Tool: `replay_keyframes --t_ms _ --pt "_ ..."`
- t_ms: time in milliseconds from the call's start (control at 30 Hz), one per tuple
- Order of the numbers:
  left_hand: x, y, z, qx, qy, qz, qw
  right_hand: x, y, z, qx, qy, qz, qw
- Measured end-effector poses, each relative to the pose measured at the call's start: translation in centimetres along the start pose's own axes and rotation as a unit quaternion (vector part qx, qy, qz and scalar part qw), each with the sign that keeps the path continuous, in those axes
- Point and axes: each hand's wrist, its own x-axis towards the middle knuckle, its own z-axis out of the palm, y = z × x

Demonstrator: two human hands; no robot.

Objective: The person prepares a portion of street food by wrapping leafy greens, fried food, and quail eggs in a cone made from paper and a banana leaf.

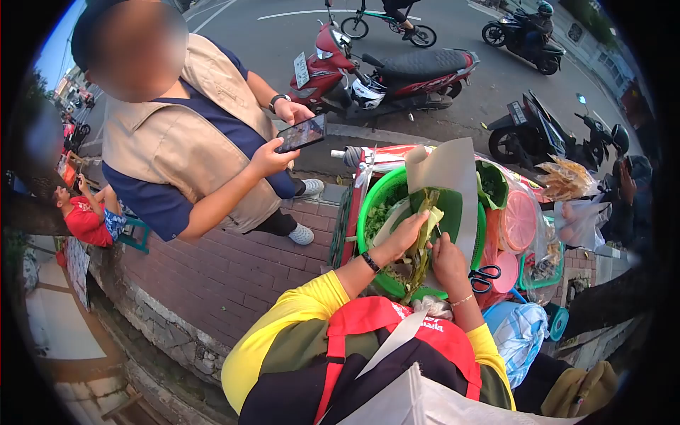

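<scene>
Over a green basket (364, 212), my left hand (409, 235) is closed around a long leaf-wrapped bundle (418, 273), yellow-green and partly peeled. My right hand (449, 261) grips a thin tool beside it, its tip against the bundle; what the tool is stays mostly hidden by my fingers. Brown paper (445, 170) with a dark green leaf (448, 207) on it stands up behind my hands. Shredded greens (381, 212) lie in the basket. Dark-handled scissors (484, 279) rest just right of my right wrist.
A person in a beige vest (205, 120) stands front left, holding a phone (303, 133). Pink lids (518, 221), a teal-rimmed tray (559, 273) and plastic bags (582, 221) crowd the right side. A red scooter (397, 71) is parked beyond the stall.
</scene>
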Motion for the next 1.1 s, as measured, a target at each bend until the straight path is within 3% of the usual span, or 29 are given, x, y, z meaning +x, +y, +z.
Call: replay_keyframes --t_ms 133,233,300,367,633,1100 --pt "-1.3 1.1 0.4 0.035 -0.076 -0.029 0.996 -0.1 -0.5 -0.2 -0.018 0.006 -0.015 1.0" --pt "-1.7 0.6 0.5 0.047 -0.076 -0.029 0.996 -0.6 -0.7 -0.5 0.014 0.0 -0.004 1.0" --pt "-1.8 0.0 0.8 0.03 -0.022 -0.011 0.999 -0.5 -0.6 -0.4 0.004 -0.014 0.008 1.0" --pt "-1.6 -0.9 0.2 0.005 0.012 -0.048 0.999 -0.2 -0.4 0.0 0.0 -0.017 -0.001 1.0" --pt "-2.7 0.0 0.7 -0.122 0.022 -0.05 0.991 -0.3 -1.1 -0.7 -0.02 -0.03 0.004 0.999" --pt "-3.2 -0.9 -0.7 -0.04 0.03 -0.026 0.998 0.5 -1.7 0.5 0.011 -0.039 -0.024 0.999"
